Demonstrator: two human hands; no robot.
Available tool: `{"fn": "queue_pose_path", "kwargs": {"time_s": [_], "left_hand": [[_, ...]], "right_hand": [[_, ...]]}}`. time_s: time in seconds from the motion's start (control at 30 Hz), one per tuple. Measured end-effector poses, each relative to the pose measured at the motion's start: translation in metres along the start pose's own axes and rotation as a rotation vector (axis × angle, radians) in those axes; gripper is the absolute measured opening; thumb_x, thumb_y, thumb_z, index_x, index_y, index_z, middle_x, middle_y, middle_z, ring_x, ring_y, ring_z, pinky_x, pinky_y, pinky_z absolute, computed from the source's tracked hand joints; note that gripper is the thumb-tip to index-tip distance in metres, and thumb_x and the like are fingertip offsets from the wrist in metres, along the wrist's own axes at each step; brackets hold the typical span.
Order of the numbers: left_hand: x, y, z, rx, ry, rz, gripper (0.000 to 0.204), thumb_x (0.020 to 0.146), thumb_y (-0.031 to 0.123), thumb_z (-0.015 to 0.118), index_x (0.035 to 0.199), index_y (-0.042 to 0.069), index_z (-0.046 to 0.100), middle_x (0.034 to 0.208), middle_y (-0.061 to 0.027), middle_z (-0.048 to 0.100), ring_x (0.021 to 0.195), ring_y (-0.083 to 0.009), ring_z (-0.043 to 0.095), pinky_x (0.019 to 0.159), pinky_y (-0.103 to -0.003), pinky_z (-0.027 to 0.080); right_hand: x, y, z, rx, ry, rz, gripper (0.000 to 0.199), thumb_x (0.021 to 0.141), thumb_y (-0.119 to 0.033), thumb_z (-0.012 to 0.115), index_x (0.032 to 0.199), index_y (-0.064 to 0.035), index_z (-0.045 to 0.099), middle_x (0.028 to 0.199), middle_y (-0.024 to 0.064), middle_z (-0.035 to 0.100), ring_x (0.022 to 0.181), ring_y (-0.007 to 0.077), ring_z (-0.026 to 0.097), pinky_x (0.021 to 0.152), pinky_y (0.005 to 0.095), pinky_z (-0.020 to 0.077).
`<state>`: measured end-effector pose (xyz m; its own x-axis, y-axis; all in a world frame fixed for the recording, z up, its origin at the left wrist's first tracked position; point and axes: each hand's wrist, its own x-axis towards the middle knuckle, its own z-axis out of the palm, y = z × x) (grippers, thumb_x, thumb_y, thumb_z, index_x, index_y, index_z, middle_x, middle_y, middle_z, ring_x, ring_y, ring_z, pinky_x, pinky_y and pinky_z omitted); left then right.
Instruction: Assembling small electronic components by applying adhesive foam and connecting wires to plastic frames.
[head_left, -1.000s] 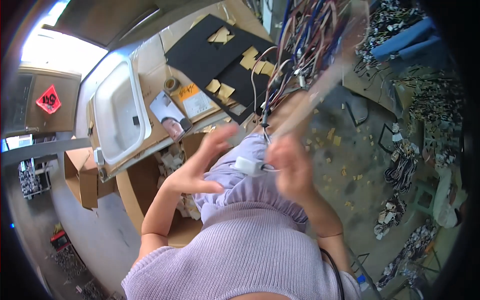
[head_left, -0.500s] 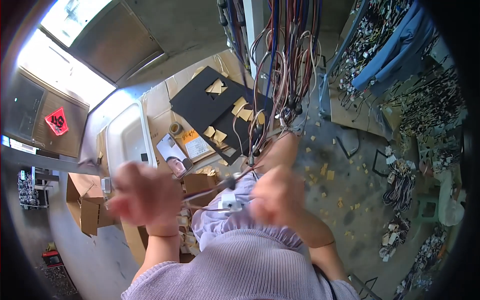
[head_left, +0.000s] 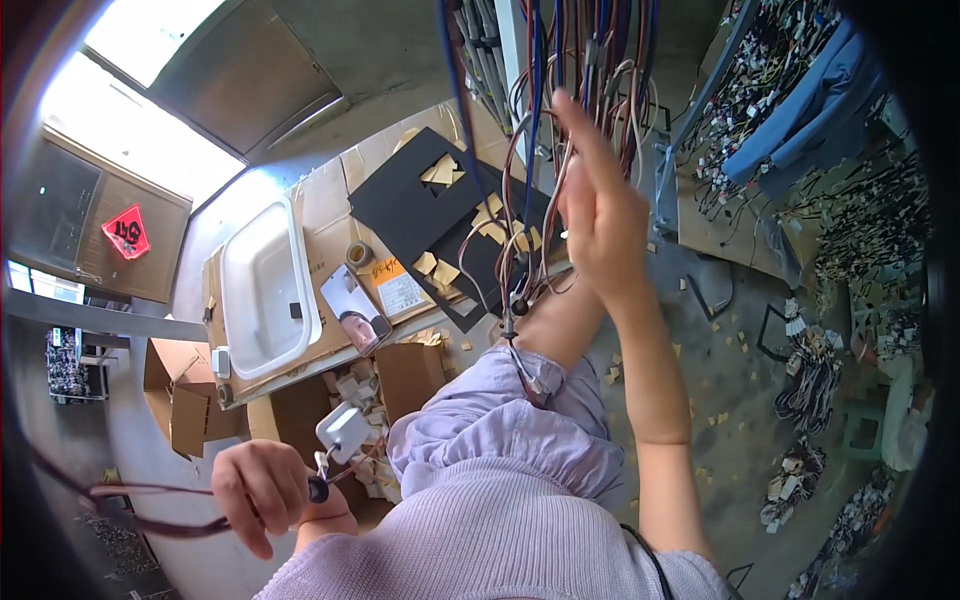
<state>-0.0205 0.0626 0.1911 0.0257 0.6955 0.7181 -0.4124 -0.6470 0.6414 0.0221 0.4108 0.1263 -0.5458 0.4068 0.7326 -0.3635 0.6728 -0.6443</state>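
At the lower left my left hand is closed round a dark red cable, whose loop runs off to the left. By its thumb side sits a black bead on the cable, and a white plastic box dangles from thin leads above it. My right hand is raised at the hanging bundle of wires, index finger stretched upward. Its palm side is turned to the wires, and I see nothing gripped there. Below, wire ends with black beads hang over my leg.
A cardboard-topped table holds a white tray, a phone, a tape roll and a black board with tan scraps. Under its edge stands an open carton of white pieces. Wire bundles line the right side.
My left hand has swung down and left, carrying the cable and white box away from my lap. My right hand has risen from my lap to the hanging wires.
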Motion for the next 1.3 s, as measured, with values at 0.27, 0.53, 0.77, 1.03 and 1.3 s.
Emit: {"fn": "queue_pose_path", "kwargs": {"time_s": [0.27, 0.53, 0.77, 1.03, 1.3], "left_hand": [[-0.019, -0.032, -0.021, 0.424, 0.871, -0.265, 0.031, 0.082, 0.016, 0.072, 0.09, -0.005, 0.051, 0.059, -0.0004, 0.045, 0.043, -0.006, 0.032, 0.039, -0.023, 0.019], [-0.001, -0.097, -0.044, 1.223, 1.043, -0.242, 0.062, 0.082, 0.012, 0.07, 0.134, -0.001, 0.039, 0.111, -0.0103, 0.052, 0.096, -0.0145, 0.051, 0.08, -0.028, 0.045], [0.056, -0.154, -0.005, 1.168, 0.431, -0.365, 0.066, 0.075, 0.005, 0.072, 0.134, 0.0, 0.043, 0.137, -0.0228, 0.043, 0.125, -0.0336, 0.044, 0.097, -0.037, 0.043], [0.04, -0.197, 0.01, 0.433, 0.265, -0.822, 0.014, 0.096, 0.015, 0.051, 0.104, 0.003, 0.052, 0.086, -0.0172, 0.064, 0.083, -0.0372, 0.062, 0.07, -0.044, 0.048], [-0.07, -0.156, -0.013, 0.757, 0.75, -0.956, 0.012, 0.094, 0.013, 0.055, 0.089, 0.003, 0.059, 0.076, -0.0144, 0.061, 0.071, -0.0297, 0.063, 0.064, -0.037, 0.049]], "right_hand": [[0.054, 0.019, -0.072, -0.408, -0.123, 0.15, 0.017, 0.096, -0.026, 0.05, 0.102, -0.0139, 0.061, 0.064, 0.0108, 0.06, 0.063, 0.0333, 0.062, 0.055, 0.0403, 0.0434], [0.018, 0.033, -0.156, -0.117, -0.019, 0.209, 0.026, 0.1, -0.013, 0.046, 0.125, -0.0072, 0.049, 0.067, -0.0011, 0.042, 0.057, 0.0065, 0.037, 0.052, 0.0231, 0.032], [-0.06, -0.062, -0.108, 0.636, 0.071, 0.327, 0.053, 0.099, -0.029, 0.05, 0.14, -0.0027, 0.03, 0.066, 0.0004, 0.042, 0.051, 0.0054, 0.031, 0.046, 0.021, 0.0246], [-0.054, -0.026, -0.151, 0.36, 0.477, 0.553, 0.029, 0.097, -0.019, 0.053, 0.117, 0.0016, 0.053, 0.068, -0.0044, 0.036, 0.055, 0.0029, 0.03, 0.046, 0.0194, 0.0221], [-0.069, -0.038, -0.125, -0.894, 0.417, -0.274, 0.04, 0.095, -0.013, 0.055, 0.124, 0.0119, 0.043, 0.095, 0.0155, 0.056, 0.081, 0.0224, 0.057, 0.071, 0.0318, 0.0487]]}}
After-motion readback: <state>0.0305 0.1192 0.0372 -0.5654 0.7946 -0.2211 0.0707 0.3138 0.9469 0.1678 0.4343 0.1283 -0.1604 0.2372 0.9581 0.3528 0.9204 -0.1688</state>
